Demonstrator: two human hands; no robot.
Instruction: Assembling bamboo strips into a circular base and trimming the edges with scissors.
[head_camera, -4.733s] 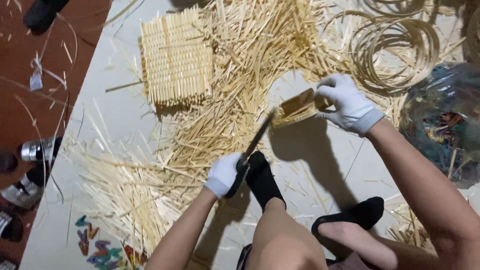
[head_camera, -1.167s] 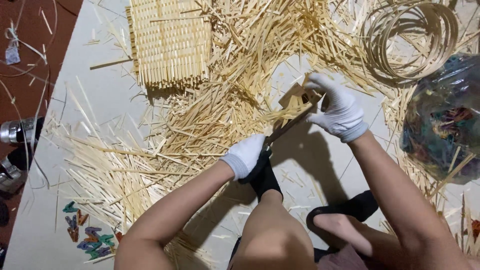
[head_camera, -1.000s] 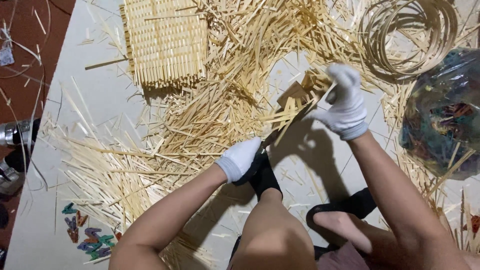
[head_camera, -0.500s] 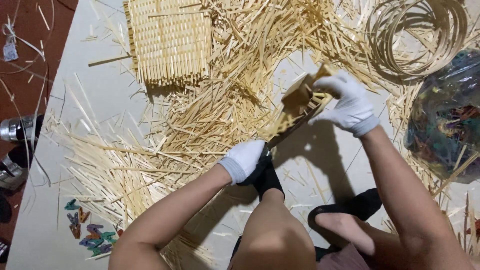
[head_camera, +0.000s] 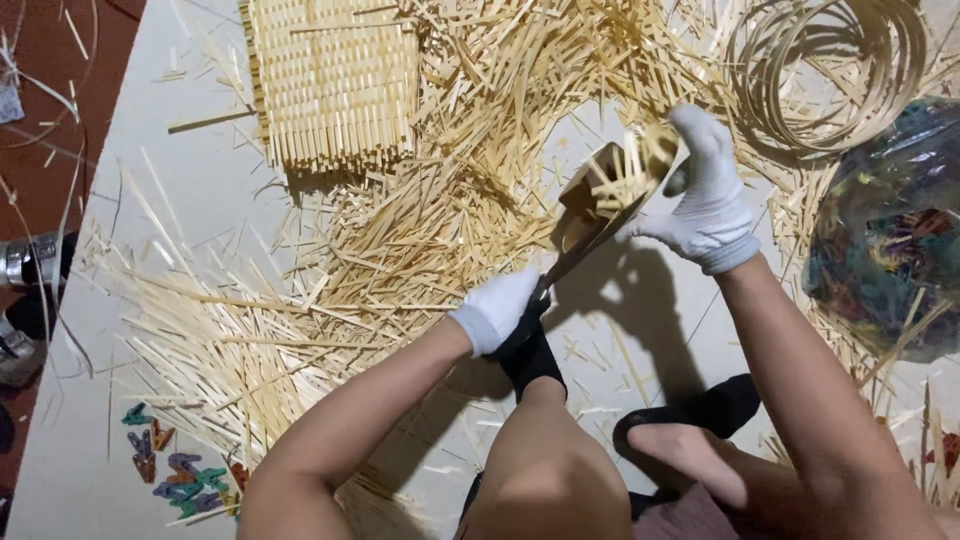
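Knife handle hidden inside left hand (head_camera: 497, 310); plastic bag (head_camera: 890, 230) contents blurred, cut by right edge.

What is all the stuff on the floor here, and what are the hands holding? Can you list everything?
Woven mat: one, pale yellow, top left on the sheet.
Loose sticks: too many to count, pale yellow, scattered across the middle.
Coiled strips: one bundle, tan, top right.
Plastic bag: one, clear with dark colourful contents, right edge.
Small clips: several, mixed colours, bottom left.
Floor sheet: one, off-white, under everything.
Blade: one, metal, between the hands.
Stick bundle: one, pale yellow, against the blade.
Left hand: white glove, grips the blade's handle.
Right hand: white glove, holds the stick bundle.
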